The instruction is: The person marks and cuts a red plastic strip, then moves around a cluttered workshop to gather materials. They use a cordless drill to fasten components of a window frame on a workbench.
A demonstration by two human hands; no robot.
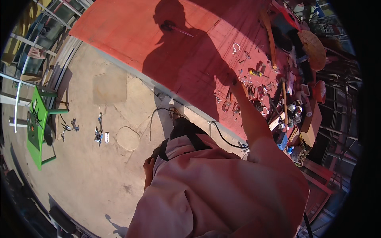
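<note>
My right arm stretches forward over the red raised platform (127, 39). At its end, my right hand (233, 80) is over the left edge of a spread of small hardware and loose parts (252, 89); its fingers are too small and dark to make out. A yellow-and-black tool (255, 72) lies just beyond it to the right. My left hand (149, 163) hangs low beside my hip, partly covered by my shirt. Its fingers look bent, but whether they hold anything is hidden.
A green low table (36, 123) with dark items stands at left. Tools (98, 135) lie on the concrete floor. A black cable (222, 137) loops at the platform's edge. Wooden handles (269, 39), a cardboard box (312, 123) and a blue container (281, 141) crowd the right.
</note>
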